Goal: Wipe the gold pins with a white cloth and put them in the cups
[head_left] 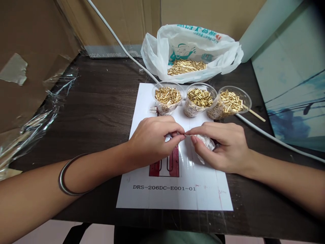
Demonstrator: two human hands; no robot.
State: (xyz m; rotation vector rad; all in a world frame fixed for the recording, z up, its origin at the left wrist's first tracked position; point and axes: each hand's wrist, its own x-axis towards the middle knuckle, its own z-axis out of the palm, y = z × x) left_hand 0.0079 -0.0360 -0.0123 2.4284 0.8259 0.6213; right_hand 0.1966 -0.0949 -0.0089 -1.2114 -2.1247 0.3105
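Note:
Over the printed sheet [175, 200], my left hand [154, 139] pinches a tiny thin piece [187, 135] between thumb and index finger; most of it is hidden. The index fingertip of my right hand [225, 144] meets the piece from the other side, its thumb just below. Crumpled white tissue [207, 142] shows inside the curl of my right hand, its lower end reaching past the thumb. Just beyond my hands stand a left clear cup [166, 109], a middle clear cup [193, 111] and a right clear cup [215, 113], all holding small gold-coloured metal pins or tubes.
Behind the cups sits an open white plastic bag [220, 62] with many gold pins. A white cable [114, 34] runs behind the cups and off to the right. A thin wooden stick [257, 115] lies beside the right cup. Cardboard [122, 23] and clear film [48, 115] border the dark table [101, 88].

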